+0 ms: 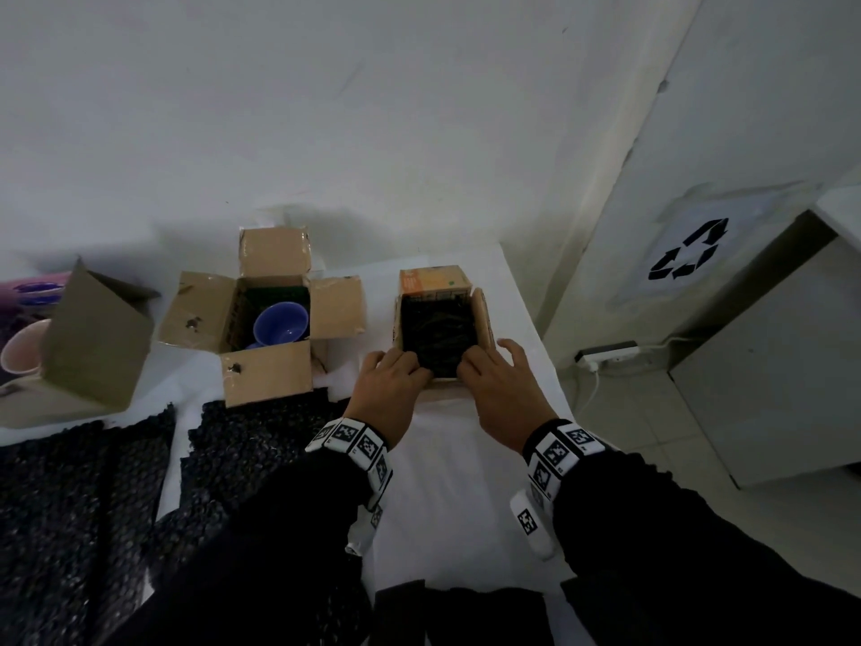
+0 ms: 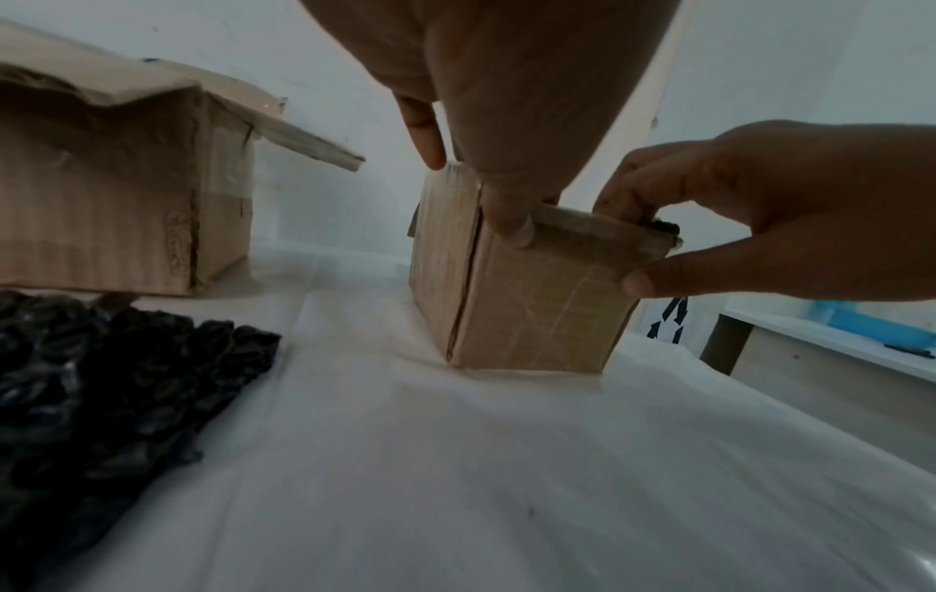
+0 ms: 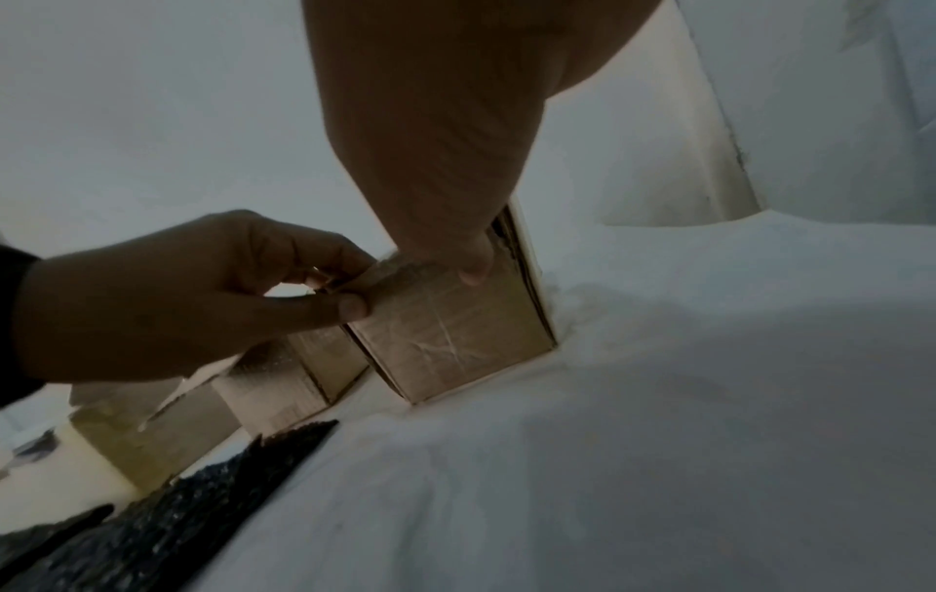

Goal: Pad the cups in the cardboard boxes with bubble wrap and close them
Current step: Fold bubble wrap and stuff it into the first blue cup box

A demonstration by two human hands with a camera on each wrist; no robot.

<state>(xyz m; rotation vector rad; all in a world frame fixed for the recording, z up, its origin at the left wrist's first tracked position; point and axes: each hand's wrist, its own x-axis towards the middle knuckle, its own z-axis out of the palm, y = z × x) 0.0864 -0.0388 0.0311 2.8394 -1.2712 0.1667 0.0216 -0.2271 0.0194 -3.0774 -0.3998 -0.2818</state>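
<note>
While both hands grip its near rim, small cardboard box (image 1: 438, 319) stands on counter (image 1: 466, 482), filled with black bubble wrap (image 1: 435, 335).
Left hand (image 1: 389, 384), right hand (image 1: 501, 394): fingers curled over near flap, thumbs outside. Beyond, left: open box (image 1: 268, 328) containing blue cup (image 1: 281, 325); loose bubble wrap sheets (image 1: 84, 482) nearer.

walls (image 1: 326, 109): white | floor (image 1: 629, 426): pale tiles | cabinet (image 1: 768, 366): grey | light: dim

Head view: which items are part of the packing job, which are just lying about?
In the job:
small box, both hands gripping its near flap
black bubble wrap
open box with blue cup
left box
pink cup

Lying about:
recycling sign
power strip
</note>
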